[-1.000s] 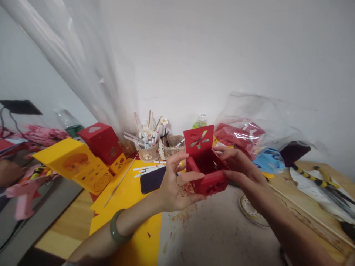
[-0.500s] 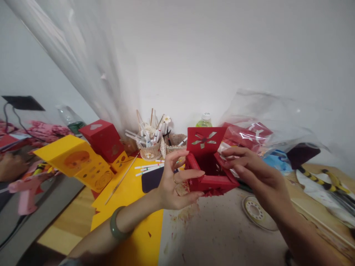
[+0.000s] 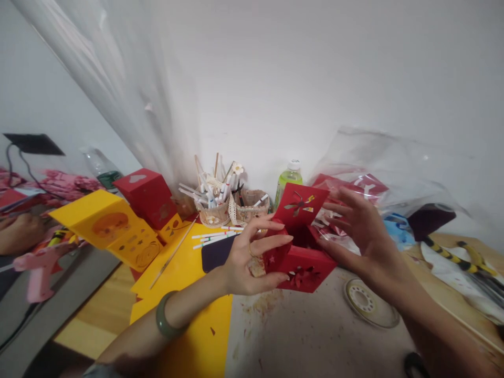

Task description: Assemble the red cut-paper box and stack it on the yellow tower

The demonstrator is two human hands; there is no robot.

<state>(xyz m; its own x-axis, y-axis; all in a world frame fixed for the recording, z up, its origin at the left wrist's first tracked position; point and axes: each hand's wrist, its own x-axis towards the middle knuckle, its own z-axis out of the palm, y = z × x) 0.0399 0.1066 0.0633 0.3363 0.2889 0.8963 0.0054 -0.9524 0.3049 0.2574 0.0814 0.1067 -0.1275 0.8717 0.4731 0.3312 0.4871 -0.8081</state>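
A red paper box (image 3: 307, 269) with cut-out shapes is held above the work surface, tilted, its flower-cut lid flap (image 3: 301, 203) standing up at the back. My left hand (image 3: 255, 257) grips its left side, fingers on the upper edge and thumb low near the front. At the right corner is my right hand (image 3: 362, 236), fingers spread and raised. Its thumb is at the box rim; whether it touches I cannot tell. The inside of the box is dark and mostly hidden.
Yellow paper (image 3: 189, 325) and a dark phone (image 3: 216, 255) lie left of the box. Behind stand marker cups (image 3: 212, 216) and a green bottle (image 3: 281, 184). A tape roll (image 3: 366, 299) is at right. A pink glue gun (image 3: 37, 270) and another person's hand (image 3: 19, 233) are far left.
The box has turned and tilted so its front cut-outs show. My right hand's fingers have lifted and spread away from the rim. My left hand keeps its grip.
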